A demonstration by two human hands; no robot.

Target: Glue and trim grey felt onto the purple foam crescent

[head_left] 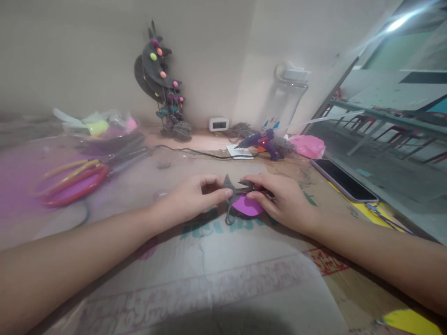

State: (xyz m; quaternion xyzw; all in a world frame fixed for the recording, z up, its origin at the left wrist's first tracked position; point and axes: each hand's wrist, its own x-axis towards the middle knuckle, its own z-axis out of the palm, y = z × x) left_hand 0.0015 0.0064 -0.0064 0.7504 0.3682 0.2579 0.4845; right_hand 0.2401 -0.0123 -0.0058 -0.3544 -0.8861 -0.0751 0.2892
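My left hand (195, 200) pinches the left edge of a dark grey, pointed craft piece (227, 181) between thumb and fingers. On the other side, my right hand (282, 197) grips the same dark piece with its fingers closed. A flat magenta piece (247, 205) with a rounded edge shows between the hands, under the right thumb. A thin grey cord loop (228, 217) hangs at the lower left of the dark piece. Something dark and narrow lies within the right fingers; its kind is hard to make out.
A glue gun (263, 142) with a lit red light rests behind the hands, its cable running left. Scissors (75, 186) lie at left, a phone (344, 179) at right. A clock (219, 124), pink bag (309, 146) and crescent decoration (152, 74) stand along the wall.
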